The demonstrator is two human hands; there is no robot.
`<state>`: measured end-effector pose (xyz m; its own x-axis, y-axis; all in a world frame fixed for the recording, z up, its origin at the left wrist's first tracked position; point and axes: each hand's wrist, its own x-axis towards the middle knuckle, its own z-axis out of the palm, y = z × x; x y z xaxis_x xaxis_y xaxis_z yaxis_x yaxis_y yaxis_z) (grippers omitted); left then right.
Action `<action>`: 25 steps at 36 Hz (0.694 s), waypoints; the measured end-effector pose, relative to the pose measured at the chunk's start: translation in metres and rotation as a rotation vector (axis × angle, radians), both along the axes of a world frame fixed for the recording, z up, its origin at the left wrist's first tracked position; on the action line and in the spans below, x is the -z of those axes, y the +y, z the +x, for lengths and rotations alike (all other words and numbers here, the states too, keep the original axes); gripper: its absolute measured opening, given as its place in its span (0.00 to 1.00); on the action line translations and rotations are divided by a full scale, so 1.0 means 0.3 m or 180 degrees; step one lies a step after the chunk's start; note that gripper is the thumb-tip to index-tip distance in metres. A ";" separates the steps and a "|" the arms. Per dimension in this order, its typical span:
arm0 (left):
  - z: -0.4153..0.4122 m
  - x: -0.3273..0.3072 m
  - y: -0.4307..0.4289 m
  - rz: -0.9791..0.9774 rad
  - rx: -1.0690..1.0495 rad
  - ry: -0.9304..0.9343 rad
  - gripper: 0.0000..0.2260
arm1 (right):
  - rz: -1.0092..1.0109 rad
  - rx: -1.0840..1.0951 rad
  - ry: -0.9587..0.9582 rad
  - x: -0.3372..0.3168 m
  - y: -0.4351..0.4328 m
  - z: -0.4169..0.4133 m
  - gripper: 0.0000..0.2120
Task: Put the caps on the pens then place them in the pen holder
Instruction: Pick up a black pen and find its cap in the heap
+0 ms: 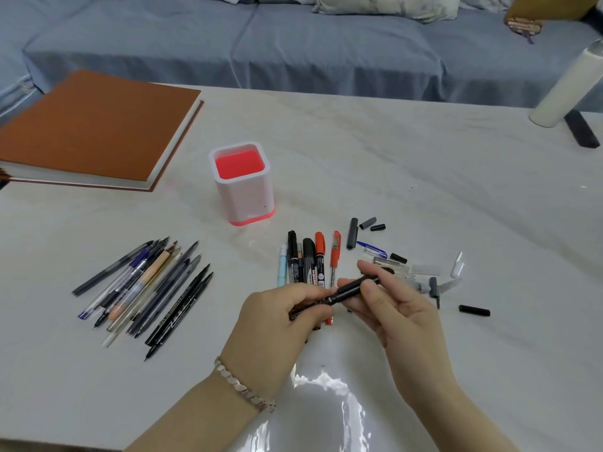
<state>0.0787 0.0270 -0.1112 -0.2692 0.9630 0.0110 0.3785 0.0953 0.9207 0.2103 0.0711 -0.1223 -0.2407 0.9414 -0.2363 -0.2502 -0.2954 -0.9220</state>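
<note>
While my left grip [277, 321] curls round the barrel of a black pen [321, 301], my right grip [391, 308] pinches the black cap [354, 288] at its tip, just above the table [424, 177]. Farther back stands the pink pen holder [244, 194]; uncapped pens [146, 288] lie to my left.
</note>
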 end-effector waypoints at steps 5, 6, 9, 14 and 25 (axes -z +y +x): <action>-0.001 0.012 0.002 -0.0252 -0.0032 -0.0305 0.16 | 0.0176 -0.0063 -0.0188 0.015 -0.009 -0.006 0.10; -0.001 0.016 0.003 -0.0343 -0.0036 -0.0411 0.15 | 0.0251 -0.0083 -0.0258 0.018 -0.010 -0.006 0.09; -0.004 0.019 0.007 -0.0513 -0.0058 -0.0674 0.14 | 0.0425 -0.0168 -0.0390 0.031 -0.006 -0.003 0.10; -0.031 0.037 0.008 -0.0692 0.0252 -0.0662 0.14 | 0.0626 -0.0774 -0.1083 0.044 0.033 0.021 0.13; -0.117 0.049 0.030 -0.0363 -0.1110 -0.2053 0.06 | 0.1550 -0.1529 -0.3805 0.170 0.127 0.072 0.15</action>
<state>0.0436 0.0361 -0.1260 -0.4788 0.8061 -0.3478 -0.3037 0.2196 0.9271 0.2319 0.1093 -0.1734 -0.4484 0.8709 -0.2012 0.7945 0.2852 -0.5361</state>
